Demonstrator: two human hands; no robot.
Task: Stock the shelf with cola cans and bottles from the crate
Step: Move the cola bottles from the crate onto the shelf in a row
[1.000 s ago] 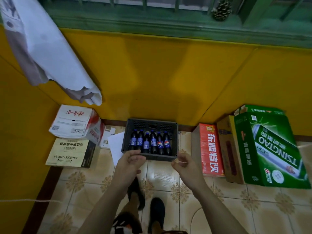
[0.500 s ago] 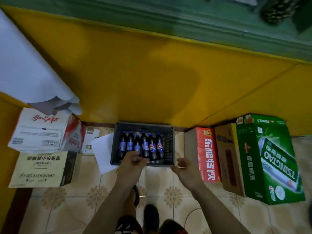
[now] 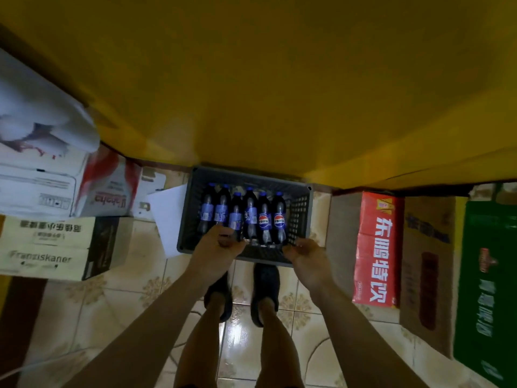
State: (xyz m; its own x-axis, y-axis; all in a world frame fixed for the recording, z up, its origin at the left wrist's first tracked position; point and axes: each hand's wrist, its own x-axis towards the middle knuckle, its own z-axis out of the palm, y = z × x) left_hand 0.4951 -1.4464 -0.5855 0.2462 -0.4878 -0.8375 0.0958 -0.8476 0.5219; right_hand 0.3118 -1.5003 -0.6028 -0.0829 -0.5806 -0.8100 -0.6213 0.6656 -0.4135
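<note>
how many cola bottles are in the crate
6, in one row across the crate: bottle one, two, three, four, five, six from the left. More may hide near the front rim.

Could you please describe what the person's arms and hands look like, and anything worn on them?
Both arms are bare as far up as the picture shows, with no sleeves in view. The left hand and right hand are ungloved; no watch, ring or bracelet shows in the dim light.
</note>
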